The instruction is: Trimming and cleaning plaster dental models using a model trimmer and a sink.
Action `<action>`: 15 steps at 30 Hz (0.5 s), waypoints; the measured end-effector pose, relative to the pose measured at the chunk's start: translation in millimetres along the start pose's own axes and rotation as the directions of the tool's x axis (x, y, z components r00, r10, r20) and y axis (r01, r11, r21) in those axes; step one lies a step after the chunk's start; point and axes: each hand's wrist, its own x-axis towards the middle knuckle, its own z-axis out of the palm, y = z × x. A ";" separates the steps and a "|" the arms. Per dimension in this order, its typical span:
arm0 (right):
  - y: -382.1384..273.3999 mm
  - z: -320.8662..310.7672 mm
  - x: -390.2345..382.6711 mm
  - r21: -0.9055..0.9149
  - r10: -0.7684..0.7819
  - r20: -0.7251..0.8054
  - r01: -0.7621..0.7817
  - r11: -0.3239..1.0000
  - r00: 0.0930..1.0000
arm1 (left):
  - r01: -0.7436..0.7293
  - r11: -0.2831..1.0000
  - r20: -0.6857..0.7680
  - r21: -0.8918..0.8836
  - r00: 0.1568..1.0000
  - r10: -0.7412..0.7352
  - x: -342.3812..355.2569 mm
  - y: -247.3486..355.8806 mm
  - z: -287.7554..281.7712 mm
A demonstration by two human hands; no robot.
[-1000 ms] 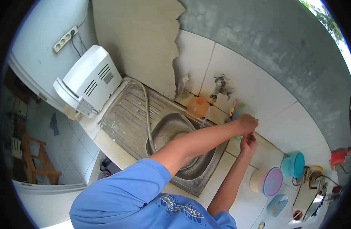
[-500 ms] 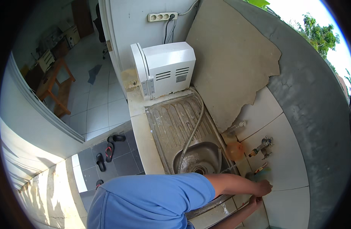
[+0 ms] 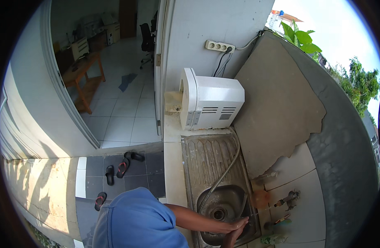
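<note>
My left hand point(image 3: 237, 225) and my right hand point(image 3: 231, 238) meet over the front right of the metal sink basin point(image 3: 214, 194). Both look empty, palms close together and fingers stretched out; part of the right hand is hidden. A tap point(image 3: 290, 200) with a brass-coloured nozzle juts from the tiled wall just right of them. Between nozzle and fingers runs a faint pale streak that looks like water. On the ledge beside the basin are an orange see-through container point(image 3: 261, 199) and a greenish item point(image 3: 282, 222) whose kind I cannot make out.
A grey hose point(image 3: 223, 175) lies across the ribbed drainboard point(image 3: 206, 159) into the basin. Behind it stands a white appliance point(image 3: 217, 99), below a power strip point(image 3: 220, 46). Several sandals point(image 3: 123, 167) lie on dark floor tiles at left, near an open doorway point(image 3: 111, 103).
Both hands have left the wall side near the greenish item and come back left over the basin. The view has shifted, so the scene sits further right and lower.
</note>
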 end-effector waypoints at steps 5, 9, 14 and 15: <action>-13.0 -20.6 -10.8 -0.074 0.166 -0.031 -0.168 0.983 0.986 | -0.138 0.990 -0.017 -0.007 0.990 0.138 -4.8 8.3 -14.0; -45.4 -5.7 2.6 -0.169 0.104 -0.080 -0.116 0.979 0.991 | -0.216 0.976 -0.024 -0.033 0.976 0.216 -17.5 34.6 -26.3; 28.1 -9.5 37.0 -0.557 0.117 0.002 -0.096 0.825 0.993 | -0.313 0.948 -0.047 -0.061 0.949 0.311 -4.8 -3.8 -11.4; -4.6 -11.2 -2.7 -0.624 0.130 0.009 -0.096 0.775 0.991 | -0.339 0.939 -0.054 -0.063 0.940 0.336 11.7 11.5 4.2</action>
